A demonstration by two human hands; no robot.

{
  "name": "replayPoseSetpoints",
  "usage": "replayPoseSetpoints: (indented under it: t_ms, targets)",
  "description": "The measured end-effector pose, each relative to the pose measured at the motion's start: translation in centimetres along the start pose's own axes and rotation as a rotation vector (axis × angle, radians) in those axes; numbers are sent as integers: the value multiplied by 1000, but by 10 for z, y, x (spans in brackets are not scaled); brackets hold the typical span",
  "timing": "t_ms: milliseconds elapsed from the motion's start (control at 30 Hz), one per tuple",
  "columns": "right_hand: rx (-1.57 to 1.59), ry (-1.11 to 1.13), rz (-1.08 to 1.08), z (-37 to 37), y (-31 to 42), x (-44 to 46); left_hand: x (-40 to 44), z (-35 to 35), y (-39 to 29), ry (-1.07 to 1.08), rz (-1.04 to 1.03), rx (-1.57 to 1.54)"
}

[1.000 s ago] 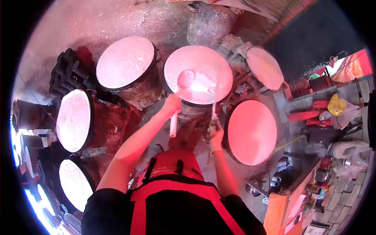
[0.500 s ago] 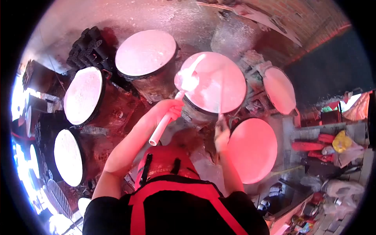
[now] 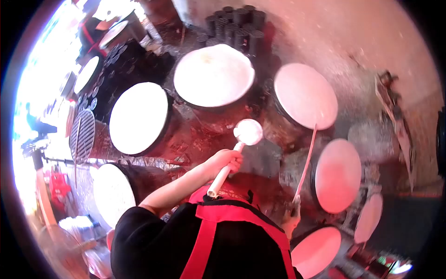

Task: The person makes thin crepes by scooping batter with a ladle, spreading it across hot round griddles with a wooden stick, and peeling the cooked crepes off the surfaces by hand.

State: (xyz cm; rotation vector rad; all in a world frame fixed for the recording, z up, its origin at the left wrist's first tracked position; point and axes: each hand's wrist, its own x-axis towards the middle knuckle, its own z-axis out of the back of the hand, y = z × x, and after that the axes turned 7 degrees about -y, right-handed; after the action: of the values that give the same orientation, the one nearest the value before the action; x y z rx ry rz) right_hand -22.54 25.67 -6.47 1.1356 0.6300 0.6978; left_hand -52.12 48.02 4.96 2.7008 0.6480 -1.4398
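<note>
My left hand (image 3: 226, 162) is wrapped round the pale handle of a ladle (image 3: 248, 132), whose round bowl holds something white. The ladle is over the floor between the round, pale-topped griddles. My right hand (image 3: 291, 218), low at the right, grips a long thin stick (image 3: 307, 167). The stick's far tip overlaps the lower edge of a round griddle (image 3: 305, 95). Just right of the stick stands another round griddle (image 3: 338, 176). Ahead of the ladle is a large white-topped griddle (image 3: 213, 76).
More round griddles (image 3: 138, 118) stand on the left and at the lower right. Black perforated cylinders (image 3: 241, 28) are stacked against the back wall. A ridged round grate (image 3: 82, 136) is at the far left. Another person (image 3: 90, 35) is at the upper left.
The view has turned left. The ladle has left the middle griddle and hangs lower, between griddles. The stick, still in my right hand, now slants toward a griddle's edge.
</note>
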Motion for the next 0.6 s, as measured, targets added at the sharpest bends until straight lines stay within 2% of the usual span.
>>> replayPoseSetpoints:
  t_ms: [67,100,133,167,200,233,267,300,333,367,433,467,500,600]
  targets:
    - [-167,-27,252,-74,76,37,-19,38,-23,-26,-84,-110]
    - [-177,15,295,-103,79,63,-18,62,-31,-45,-155,-173]
    - [-161,193,294,-132,109,83,-28,80,-39,-48,-198,-279]
    - [-164,253,272,-164,90,118,-36,90,-41,-53,-243,-386]
    - [-238,319,278,-199,110,134,-49,98,-43,-87,-340,-414]
    - [-199,404,471,-239,113,151,-63,105,-48,-125,-438,-442]
    - [-278,514,532,-278,126,159,-71,116,-50,-179,-519,-452]
    - [-378,569,755,-313,161,154,-81,122,-51,-246,-635,-425]
    - [-388,641,839,-349,175,149,-92,126,-50,-307,-714,-444]
    - [-558,686,927,-387,179,146,-101,130,-48,-369,-793,-462]
    - [-488,664,1192,-451,182,131,-114,140,-43,-422,-869,-578]
    - [-595,836,1072,-475,205,120,-120,145,-41,-340,-857,-720]
    - [-609,786,1150,-489,214,112,-115,164,-29,-232,-893,-758]
    - [-664,873,1251,-540,199,123,-125,159,-16,-130,-908,-1057]
